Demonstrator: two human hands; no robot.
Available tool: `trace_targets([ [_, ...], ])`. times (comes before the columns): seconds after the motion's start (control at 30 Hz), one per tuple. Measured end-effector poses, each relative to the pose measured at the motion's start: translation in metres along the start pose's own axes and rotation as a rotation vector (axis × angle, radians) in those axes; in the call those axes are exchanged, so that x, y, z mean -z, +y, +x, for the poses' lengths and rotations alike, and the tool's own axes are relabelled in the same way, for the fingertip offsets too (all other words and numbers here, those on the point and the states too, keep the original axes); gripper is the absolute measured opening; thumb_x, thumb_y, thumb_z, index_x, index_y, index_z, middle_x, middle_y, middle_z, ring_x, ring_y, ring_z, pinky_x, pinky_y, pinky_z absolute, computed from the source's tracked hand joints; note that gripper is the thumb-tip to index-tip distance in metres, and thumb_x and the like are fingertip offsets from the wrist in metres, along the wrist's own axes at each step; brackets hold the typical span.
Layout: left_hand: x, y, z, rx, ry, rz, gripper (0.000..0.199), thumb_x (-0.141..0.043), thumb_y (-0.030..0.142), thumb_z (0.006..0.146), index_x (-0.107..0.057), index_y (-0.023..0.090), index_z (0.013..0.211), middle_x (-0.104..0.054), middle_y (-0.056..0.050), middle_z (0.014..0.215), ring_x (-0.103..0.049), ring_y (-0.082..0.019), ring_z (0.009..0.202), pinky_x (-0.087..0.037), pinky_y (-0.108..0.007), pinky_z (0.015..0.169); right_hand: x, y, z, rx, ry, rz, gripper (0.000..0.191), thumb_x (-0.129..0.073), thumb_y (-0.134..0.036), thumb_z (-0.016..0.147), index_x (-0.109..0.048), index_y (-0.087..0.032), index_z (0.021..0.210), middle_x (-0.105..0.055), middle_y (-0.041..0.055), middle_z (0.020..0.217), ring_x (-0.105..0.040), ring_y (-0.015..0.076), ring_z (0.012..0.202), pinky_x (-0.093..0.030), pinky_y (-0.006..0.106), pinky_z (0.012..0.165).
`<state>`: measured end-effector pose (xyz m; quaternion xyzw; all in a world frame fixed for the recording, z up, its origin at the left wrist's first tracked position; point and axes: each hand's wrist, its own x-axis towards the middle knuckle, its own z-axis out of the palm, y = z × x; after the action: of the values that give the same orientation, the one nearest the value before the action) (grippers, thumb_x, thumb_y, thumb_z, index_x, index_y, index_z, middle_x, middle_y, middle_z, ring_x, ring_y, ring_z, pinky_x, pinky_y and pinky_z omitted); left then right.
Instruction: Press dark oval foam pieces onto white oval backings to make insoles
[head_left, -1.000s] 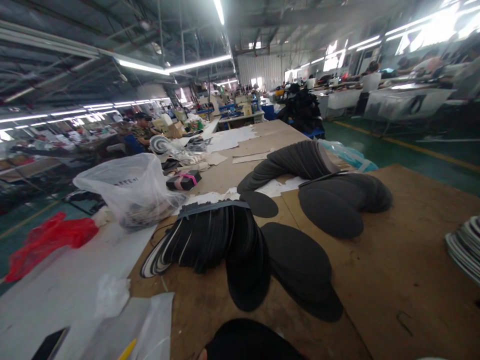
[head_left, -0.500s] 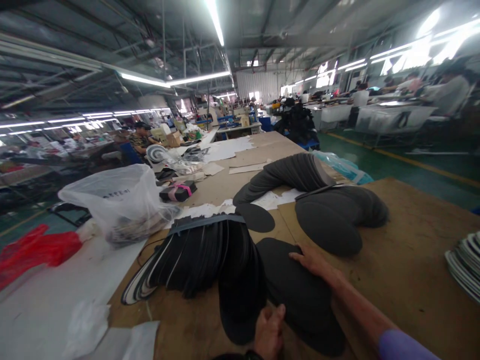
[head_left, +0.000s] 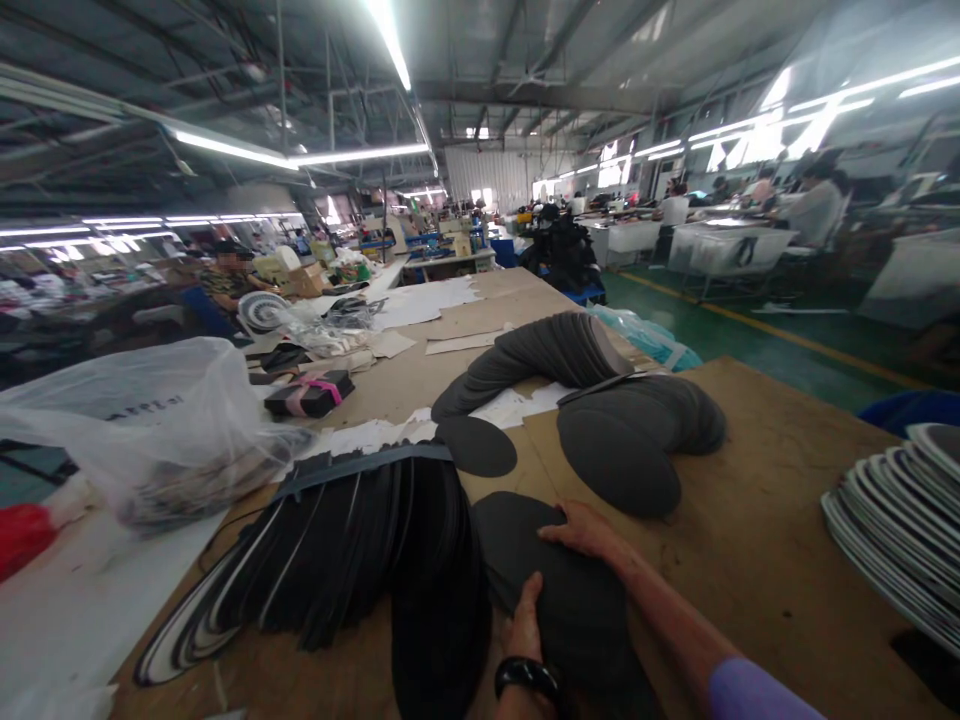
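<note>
A fanned stack of dark grey oval sheets lies in front of me on the brown board. At its left edge is my left hand, a black bangle on the wrist. Its thumb presses on the top sheet, while the other fingers are mostly hidden at the edge. My right hand grips the stack's upper right edge, thumb lying on top. Just left of the stack, a strapped bundle of black curved pieces leans over, some with white edges. One loose grey oval lies beyond my hands.
More fanned grey ovals lie ahead, with a curved row behind them. White-edged pieces are stacked at right. At left are a clear plastic bag and a black box-shaped bundle with pink tape. People work at far tables.
My view has turned right, bringing more of the right-hand stack in. My left hand has moved up along the grey stack, its thumb now on the top sheet. The right hand stays at the edge.
</note>
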<state>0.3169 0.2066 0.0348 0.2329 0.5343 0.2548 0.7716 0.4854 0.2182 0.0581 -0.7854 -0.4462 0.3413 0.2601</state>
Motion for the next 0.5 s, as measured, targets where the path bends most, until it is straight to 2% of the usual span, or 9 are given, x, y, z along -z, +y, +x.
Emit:
trace_targets([
  [0.1,0.002,0.000,-0.016,-0.057,-0.131,-0.030,0.057,-0.072,0.045,0.061,-0.059,0.018,0.110,-0.065,-0.012,0.109,-0.056,-0.031,0.110,-0.048,-0.041,0.093,0.012,-0.002,-0.021,0.042,-0.030,0.119,0.052,-0.059,-0.048,0.071,-0.061,-0.014,0.111,-0.062,0.0118,0.117,-0.057,0.0252,0.107,-0.042,0.034,0.091],
  [0.17,-0.003,0.000,-0.032,-0.077,-0.207,-0.052,0.056,-0.073,0.044,0.060,-0.061,0.019,0.108,-0.065,-0.011,0.110,-0.054,-0.031,0.113,-0.045,-0.040,0.097,0.026,0.001,-0.042,0.069,-0.087,0.206,0.052,-0.050,-0.052,0.077,-0.059,-0.017,0.114,-0.063,0.0079,0.116,-0.059,0.0225,0.105,-0.044,0.032,0.090],
  [0.23,-0.017,0.004,-0.048,-0.099,-0.263,-0.093,0.058,-0.073,0.043,0.059,-0.061,0.018,0.110,-0.064,-0.011,0.112,-0.054,-0.031,0.112,-0.044,-0.040,0.098,0.046,0.006,-0.064,0.029,-0.144,0.350,0.054,-0.043,-0.056,0.081,-0.058,-0.016,0.114,-0.066,0.0084,0.111,-0.062,0.0231,0.100,-0.049,0.033,0.084],
  [0.3,-0.041,0.012,-0.061,-0.123,-0.350,-0.143,0.063,-0.073,0.042,0.060,-0.058,0.015,0.114,-0.063,-0.012,0.113,-0.056,-0.031,0.110,-0.043,-0.041,0.099,0.071,0.014,-0.076,-0.057,-0.143,0.564,0.056,-0.044,-0.057,0.080,-0.058,-0.013,0.112,-0.067,0.0126,0.106,-0.065,0.0268,0.094,-0.052,0.035,0.078],
  [0.37,-0.066,0.024,-0.065,-0.148,-0.440,-0.168,0.069,-0.074,0.040,0.059,-0.054,0.013,0.119,-0.062,-0.013,0.115,-0.056,-0.031,0.110,-0.041,-0.043,0.101,0.099,0.024,-0.073,-0.075,-0.060,0.642,0.057,-0.050,-0.056,0.077,-0.056,-0.014,0.115,-0.068,0.0149,0.104,-0.066,0.0293,0.089,-0.053,0.038,0.074],
  [0.4,-0.077,0.029,-0.064,-0.162,-0.470,-0.159,0.070,-0.073,0.040,0.060,-0.052,0.013,0.121,-0.060,-0.013,0.118,-0.055,-0.030,0.111,-0.039,-0.043,0.103,0.111,0.029,-0.065,-0.059,0.014,0.584,0.060,-0.053,-0.056,0.075,-0.053,-0.015,0.119,-0.067,0.0153,0.103,-0.066,0.0299,0.088,-0.053,0.038,0.073],
  [0.5,-0.092,0.033,-0.047,-0.145,-0.436,-0.066,0.074,-0.070,0.047,0.063,-0.047,0.016,0.125,-0.051,-0.014,0.129,-0.048,-0.029,0.119,-0.036,-0.043,0.103,0.133,0.046,-0.031,-0.008,0.350,0.116,0.074,-0.060,-0.055,0.068,-0.045,-0.013,0.127,-0.064,0.0185,0.108,-0.063,0.0324,0.092,-0.050,0.043,0.079],
])
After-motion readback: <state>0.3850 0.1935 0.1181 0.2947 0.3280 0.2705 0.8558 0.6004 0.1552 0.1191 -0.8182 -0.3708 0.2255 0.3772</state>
